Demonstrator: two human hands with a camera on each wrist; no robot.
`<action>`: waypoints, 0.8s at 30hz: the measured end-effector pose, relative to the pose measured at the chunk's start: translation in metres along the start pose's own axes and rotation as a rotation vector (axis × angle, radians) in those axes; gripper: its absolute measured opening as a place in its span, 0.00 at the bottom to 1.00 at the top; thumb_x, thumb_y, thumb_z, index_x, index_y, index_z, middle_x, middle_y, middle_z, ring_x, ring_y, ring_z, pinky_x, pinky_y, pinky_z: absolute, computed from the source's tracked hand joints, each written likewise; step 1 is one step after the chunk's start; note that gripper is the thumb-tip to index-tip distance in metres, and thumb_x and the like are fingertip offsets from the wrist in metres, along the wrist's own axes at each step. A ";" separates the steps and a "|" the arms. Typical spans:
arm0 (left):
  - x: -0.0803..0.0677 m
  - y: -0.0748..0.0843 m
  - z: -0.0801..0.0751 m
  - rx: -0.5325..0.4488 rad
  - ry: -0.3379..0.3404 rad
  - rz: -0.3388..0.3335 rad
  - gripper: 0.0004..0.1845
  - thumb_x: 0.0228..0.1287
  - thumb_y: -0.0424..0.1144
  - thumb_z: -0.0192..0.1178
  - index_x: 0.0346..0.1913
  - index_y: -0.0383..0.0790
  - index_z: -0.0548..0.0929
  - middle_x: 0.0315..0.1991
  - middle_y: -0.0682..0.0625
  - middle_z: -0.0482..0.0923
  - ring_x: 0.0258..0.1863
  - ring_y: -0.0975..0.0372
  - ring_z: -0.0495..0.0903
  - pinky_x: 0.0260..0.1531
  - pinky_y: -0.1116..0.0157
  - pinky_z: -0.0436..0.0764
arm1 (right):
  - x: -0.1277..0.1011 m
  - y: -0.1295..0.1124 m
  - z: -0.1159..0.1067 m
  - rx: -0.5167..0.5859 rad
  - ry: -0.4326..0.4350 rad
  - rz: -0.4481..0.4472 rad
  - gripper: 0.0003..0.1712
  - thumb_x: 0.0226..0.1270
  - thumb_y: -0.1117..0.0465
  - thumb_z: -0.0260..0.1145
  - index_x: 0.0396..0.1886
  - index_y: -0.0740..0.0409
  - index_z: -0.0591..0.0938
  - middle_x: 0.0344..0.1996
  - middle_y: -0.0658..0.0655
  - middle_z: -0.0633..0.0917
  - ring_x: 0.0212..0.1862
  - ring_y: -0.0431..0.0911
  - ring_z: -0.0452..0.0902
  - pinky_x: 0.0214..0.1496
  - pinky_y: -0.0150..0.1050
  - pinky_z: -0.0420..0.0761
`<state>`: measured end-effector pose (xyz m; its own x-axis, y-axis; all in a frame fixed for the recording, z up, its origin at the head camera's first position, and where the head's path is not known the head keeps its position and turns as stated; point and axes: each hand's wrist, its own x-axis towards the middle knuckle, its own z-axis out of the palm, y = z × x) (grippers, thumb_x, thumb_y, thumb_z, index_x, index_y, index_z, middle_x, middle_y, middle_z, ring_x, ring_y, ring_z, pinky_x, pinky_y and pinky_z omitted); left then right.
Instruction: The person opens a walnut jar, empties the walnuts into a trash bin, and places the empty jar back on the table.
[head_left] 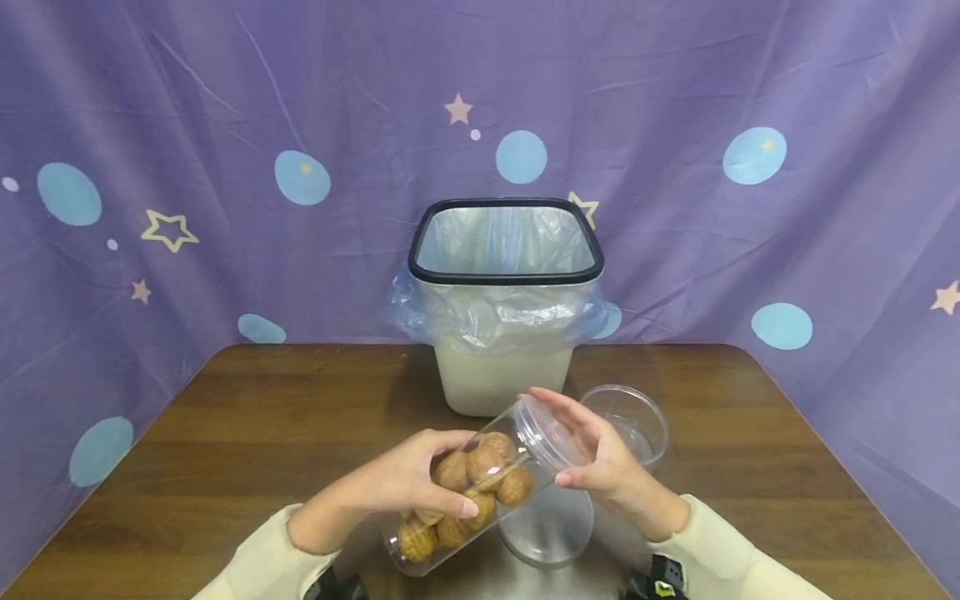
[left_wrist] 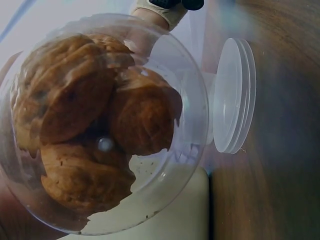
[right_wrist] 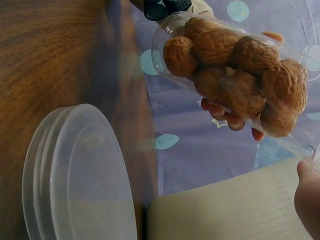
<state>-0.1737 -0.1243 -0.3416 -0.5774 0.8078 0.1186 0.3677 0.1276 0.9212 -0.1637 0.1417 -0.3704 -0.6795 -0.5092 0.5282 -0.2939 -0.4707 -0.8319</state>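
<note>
Left hand: the left hand (head_left: 408,482) grips a clear jar (head_left: 465,500), its fingers (head_left: 450,502) curled round the jar's middle with the thumb on the near side.
Jar: tilted and held off the surface, its base down toward the person and its mouth raised toward the right hand; it is full of walnuts (head_left: 480,479), which show brown through the wall in both wrist views (left_wrist: 95,125) (right_wrist: 235,75).
Right hand: the right hand (head_left: 600,462) is at the jar's mouth, its fingers (head_left: 558,406) curled over the clear lid (head_left: 546,433) there; whether the lid is still seated or already loose is hard to tell.
Below the fingers: a second clear lid (head_left: 546,525) lies flat on the wooden surface (head_left: 247,417), under the jar's mouth.
Beyond the right fingers: an empty clear jar (head_left: 630,421) stands upright, just behind that hand.
Further back: a white bin (head_left: 504,317) with a black rim and a plastic liner stands on the surface, against a purple star-patterned cloth (head_left: 225,125).
</note>
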 end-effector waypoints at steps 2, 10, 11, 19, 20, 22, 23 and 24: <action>0.000 0.000 0.000 -0.003 0.003 -0.004 0.27 0.49 0.36 0.68 0.55 0.36 0.76 0.39 0.49 0.82 0.36 0.62 0.82 0.37 0.63 0.82 | 0.000 0.000 0.000 -0.001 0.005 0.016 0.46 0.51 0.64 0.72 0.70 0.63 0.61 0.65 0.55 0.69 0.64 0.45 0.65 0.65 0.35 0.67; -0.001 -0.001 0.000 -0.002 0.004 -0.014 0.27 0.49 0.36 0.68 0.55 0.36 0.75 0.40 0.49 0.82 0.36 0.62 0.81 0.38 0.63 0.82 | -0.002 0.000 -0.002 0.013 0.006 0.049 0.46 0.51 0.66 0.72 0.69 0.64 0.61 0.65 0.55 0.69 0.64 0.46 0.66 0.65 0.36 0.67; -0.001 -0.001 0.000 -0.002 0.005 -0.017 0.27 0.49 0.36 0.69 0.55 0.36 0.75 0.40 0.49 0.82 0.36 0.62 0.81 0.38 0.63 0.82 | -0.002 0.001 -0.003 0.013 0.004 0.051 0.46 0.51 0.66 0.72 0.69 0.64 0.61 0.65 0.55 0.68 0.64 0.46 0.65 0.65 0.36 0.67; -0.001 -0.001 -0.001 -0.003 -0.006 -0.004 0.27 0.49 0.36 0.68 0.55 0.36 0.76 0.39 0.49 0.82 0.36 0.62 0.81 0.38 0.63 0.82 | -0.002 0.001 -0.007 -0.005 -0.034 0.057 0.47 0.52 0.66 0.71 0.70 0.65 0.59 0.67 0.54 0.66 0.66 0.45 0.63 0.65 0.35 0.66; -0.001 -0.001 -0.001 -0.002 -0.006 -0.001 0.27 0.49 0.36 0.68 0.55 0.36 0.76 0.39 0.49 0.82 0.36 0.62 0.81 0.38 0.63 0.82 | -0.002 0.001 -0.007 -0.007 -0.043 0.056 0.47 0.52 0.66 0.71 0.70 0.65 0.58 0.68 0.54 0.66 0.67 0.45 0.62 0.66 0.35 0.66; -0.002 -0.001 -0.001 -0.006 -0.010 0.003 0.27 0.49 0.36 0.68 0.55 0.37 0.76 0.39 0.49 0.82 0.36 0.62 0.81 0.38 0.63 0.82 | -0.002 0.001 -0.008 -0.008 -0.062 0.057 0.48 0.52 0.67 0.71 0.71 0.66 0.57 0.68 0.55 0.65 0.67 0.45 0.61 0.66 0.36 0.65; -0.002 -0.002 -0.002 -0.009 -0.012 0.003 0.27 0.49 0.36 0.68 0.55 0.37 0.76 0.39 0.49 0.82 0.36 0.62 0.82 0.38 0.63 0.82 | -0.002 0.000 -0.009 -0.008 -0.070 0.057 0.48 0.52 0.67 0.71 0.71 0.67 0.57 0.69 0.56 0.64 0.68 0.45 0.61 0.67 0.36 0.65; -0.002 -0.002 -0.002 -0.016 -0.014 0.002 0.27 0.49 0.36 0.68 0.55 0.37 0.76 0.39 0.49 0.82 0.36 0.62 0.82 0.38 0.63 0.82 | -0.002 0.000 -0.009 -0.008 -0.077 0.059 0.48 0.52 0.68 0.70 0.71 0.68 0.56 0.69 0.56 0.64 0.68 0.45 0.60 0.67 0.36 0.64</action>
<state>-0.1744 -0.1271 -0.3431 -0.5661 0.8162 0.1153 0.3570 0.1166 0.9268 -0.1689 0.1491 -0.3732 -0.6419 -0.5903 0.4895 -0.2606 -0.4325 -0.8632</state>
